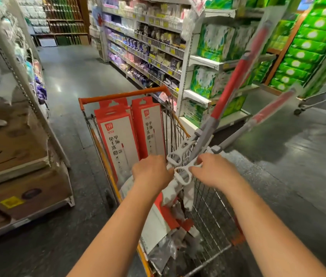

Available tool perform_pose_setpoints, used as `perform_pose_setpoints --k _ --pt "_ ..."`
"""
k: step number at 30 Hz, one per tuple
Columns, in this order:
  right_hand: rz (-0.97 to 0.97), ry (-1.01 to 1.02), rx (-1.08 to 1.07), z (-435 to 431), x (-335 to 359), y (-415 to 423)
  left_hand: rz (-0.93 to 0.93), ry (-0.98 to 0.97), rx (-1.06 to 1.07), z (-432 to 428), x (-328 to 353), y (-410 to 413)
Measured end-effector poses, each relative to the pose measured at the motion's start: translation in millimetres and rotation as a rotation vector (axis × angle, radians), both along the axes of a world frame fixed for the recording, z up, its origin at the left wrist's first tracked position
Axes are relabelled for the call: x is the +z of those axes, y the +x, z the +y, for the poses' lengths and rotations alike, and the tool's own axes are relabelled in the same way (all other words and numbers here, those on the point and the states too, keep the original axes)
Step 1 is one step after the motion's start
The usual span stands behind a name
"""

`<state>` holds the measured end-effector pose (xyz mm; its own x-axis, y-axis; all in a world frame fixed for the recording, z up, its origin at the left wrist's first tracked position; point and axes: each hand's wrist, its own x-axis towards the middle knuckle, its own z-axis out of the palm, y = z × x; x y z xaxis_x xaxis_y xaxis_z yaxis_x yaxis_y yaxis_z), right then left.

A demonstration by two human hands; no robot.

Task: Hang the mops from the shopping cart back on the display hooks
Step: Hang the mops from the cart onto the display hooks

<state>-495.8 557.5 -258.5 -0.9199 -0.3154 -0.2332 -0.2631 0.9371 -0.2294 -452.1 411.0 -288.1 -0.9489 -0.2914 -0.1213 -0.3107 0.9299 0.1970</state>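
**Cart.** The shopping cart (122, 95) stands in a store aisle on a grey floor (74, 80).

**Task items.**
- Two boxed mops (118, 136) stand upright, side by side, at the far end of the basket, just below the orange bar.
- Two loose mops lie in the basket. Their shafts project over the cart's right rim, up and to the right.
- The steep mop (236, 80) has a red shaft above a grey sleeve.
- The low mop (267, 109) lies to its right at a flatter angle.
- The upper ends of both are blurred.
- White loop handles (187, 167) sit at the lower ends of the shafts, between the two hands.

**Left hand** (152, 172). The back faces the camera and the fingers curl downward against the white fittings. The fingertips are hidden, so the state of the grip cannot be told.

**Right hand** (214, 170). The grip is clamped on a white loop handle, with the fingers curled round it.

**Surroundings.** Stocked shelves (158, 47) line the right side. Cardboard boxes (14, 148) sit on the left.
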Motion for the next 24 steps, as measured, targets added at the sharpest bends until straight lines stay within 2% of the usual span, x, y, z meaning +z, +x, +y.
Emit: perform_pose_setpoints --k 9,15,19,24 --pt "-0.010 0.044 0.111 -25 -29 -64 -0.007 0.025 0.154 -5 -42 -39" --pt "-0.015 0.068 0.399 -32 -65 -115 -0.008 0.096 0.413 21 -79 -61" --pt "-0.042 0.123 0.600 -30 -89 -146 -0.001 0.211 0.612 55 -100 -71" --pt "-0.037 0.178 0.759 -21 -106 -157 -0.047 0.201 0.764 89 -112 -64"
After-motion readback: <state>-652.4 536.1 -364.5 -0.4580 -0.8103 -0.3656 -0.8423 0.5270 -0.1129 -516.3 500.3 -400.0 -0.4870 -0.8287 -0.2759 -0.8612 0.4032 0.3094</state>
